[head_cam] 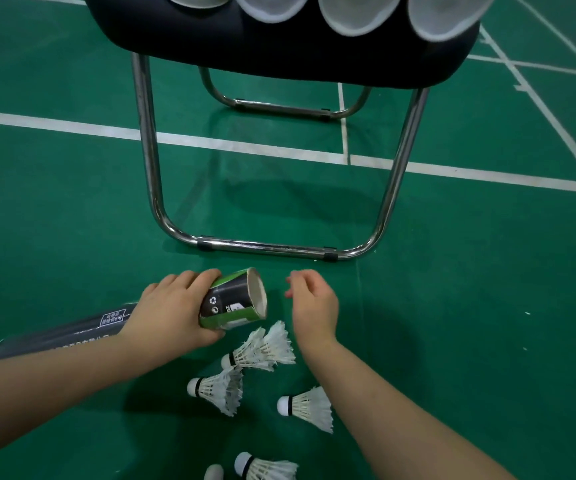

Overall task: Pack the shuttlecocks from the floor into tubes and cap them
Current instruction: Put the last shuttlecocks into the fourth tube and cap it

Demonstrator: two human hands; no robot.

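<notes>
Left hand [172,313] grips tube [232,299], mouth turned right for loading — right hand [310,303] empty, fingers loosely curled, above shuttlecocks [262,348].

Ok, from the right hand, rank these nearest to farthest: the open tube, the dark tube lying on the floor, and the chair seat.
Measured from the right hand:
1. Open tube, just to its left, held in the left hand.
2. Dark tube, lying on the floor far to the left, behind the left forearm.
3. Chair seat, up at the top of the view.
</notes>
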